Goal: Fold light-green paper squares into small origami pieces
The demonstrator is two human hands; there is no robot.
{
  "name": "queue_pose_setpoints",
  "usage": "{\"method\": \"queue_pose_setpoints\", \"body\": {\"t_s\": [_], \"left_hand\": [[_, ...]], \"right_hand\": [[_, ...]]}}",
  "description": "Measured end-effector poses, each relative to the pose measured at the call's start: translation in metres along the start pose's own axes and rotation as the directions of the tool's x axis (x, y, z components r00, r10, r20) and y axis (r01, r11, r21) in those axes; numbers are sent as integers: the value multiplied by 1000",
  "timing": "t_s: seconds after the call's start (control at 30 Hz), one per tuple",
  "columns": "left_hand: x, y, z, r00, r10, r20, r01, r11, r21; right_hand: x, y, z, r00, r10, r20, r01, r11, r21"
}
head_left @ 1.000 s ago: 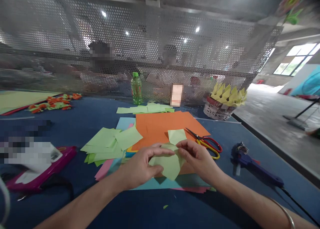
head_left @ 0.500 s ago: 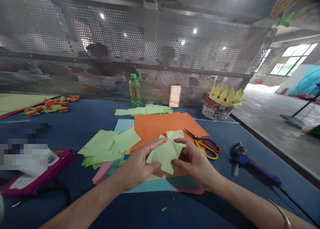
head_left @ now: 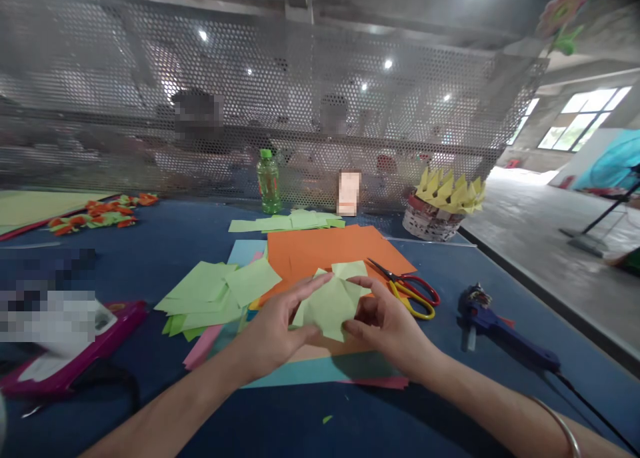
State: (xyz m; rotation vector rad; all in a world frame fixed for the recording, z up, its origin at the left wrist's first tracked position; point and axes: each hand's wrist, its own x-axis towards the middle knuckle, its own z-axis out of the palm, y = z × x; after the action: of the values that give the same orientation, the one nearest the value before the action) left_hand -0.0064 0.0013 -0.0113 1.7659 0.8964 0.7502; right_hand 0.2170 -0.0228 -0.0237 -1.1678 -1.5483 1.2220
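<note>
The left hand (head_left: 275, 331) curves round one side of the paper (head_left: 330, 309), forefinger along its upper edge and thumb at its lower left. The right hand (head_left: 395, 318) matches it, forefinger arched at the top corner, thumb against the lower edge. Both grip lightly, fingers bent rather than clenched; how hard they press I cannot tell. The paper is pale green, creased, and stands partly bent up between the hands, above the orange sheets (head_left: 320, 243).

It should handle as next to weightless: thin, dry, springy at the creases, easily crushed or torn. Edges and corners look the best places to hold, with fingertips only, leaving the middle free of pressure.

Just beyond the fingertips lies a flat, matt green square (head_left: 350, 269). To its right rest scissors (head_left: 397, 278), dark metal blades with smooth red and yellow loops. Left of the hands, squares (head_left: 205, 288) overlap in a loose, crisp-edged fan. Further out are a hard plastic glue gun (head_left: 510, 335), a ribbed, clear green bottle (head_left: 269, 188) and a rough woven basket (head_left: 431, 219) topped with pointed yellow folds (head_left: 453, 191).
</note>
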Motion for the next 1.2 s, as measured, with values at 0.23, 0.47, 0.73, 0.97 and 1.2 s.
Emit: {"method": "queue_pose_setpoints", "body": {"t_s": [0.23, 0.47, 0.73, 0.97, 1.2], "left_hand": [[-1, 3, 2, 998, -12, 65, 14, 999, -40], [2, 11, 0, 999, -35, 25, 37, 995, -92], [3, 7, -1, 975, -209, -76, 192, 963, -188], [1, 19, 0, 949, -314, -38, 298, 928, -224], [3, 15, -4, 934, -356, -7, 332, 878, -346]], "right_hand": [[5, 3, -8, 994, -74, -83, 79, 995, 55], [6, 4, -9, 996, -67, -56, 74, 989, 132], [5, 2, -8, 996, -68, -62, 74, 992, 101], [2, 4, -8, 992, -93, -84, 96, 995, 34], [3, 0, -9, 988, -113, -105, 112, 994, -12]]}}
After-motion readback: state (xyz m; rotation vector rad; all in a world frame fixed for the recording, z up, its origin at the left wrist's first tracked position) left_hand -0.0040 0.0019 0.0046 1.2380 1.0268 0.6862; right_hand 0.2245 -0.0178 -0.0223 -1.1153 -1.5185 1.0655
